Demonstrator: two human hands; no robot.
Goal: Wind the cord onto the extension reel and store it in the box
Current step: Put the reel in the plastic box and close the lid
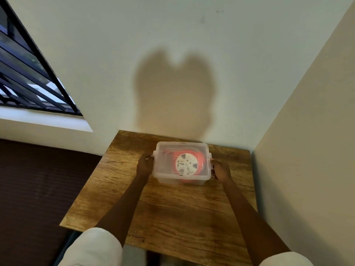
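Left hand (144,164) and right hand (221,169) grip the box (163,175) ends, probably latching; reel (187,166) inside. Press both clips evenly.

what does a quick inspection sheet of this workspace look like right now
surface: wooden table, set in a wall corner
job's things: orange reel inside the clear box, lid on
clutter: nothing seen
grippers: left hand grips the box's left end; right hand grips its right end
cables: no loose cord seen
surroundings: barred window at left, person's shadow on the wall
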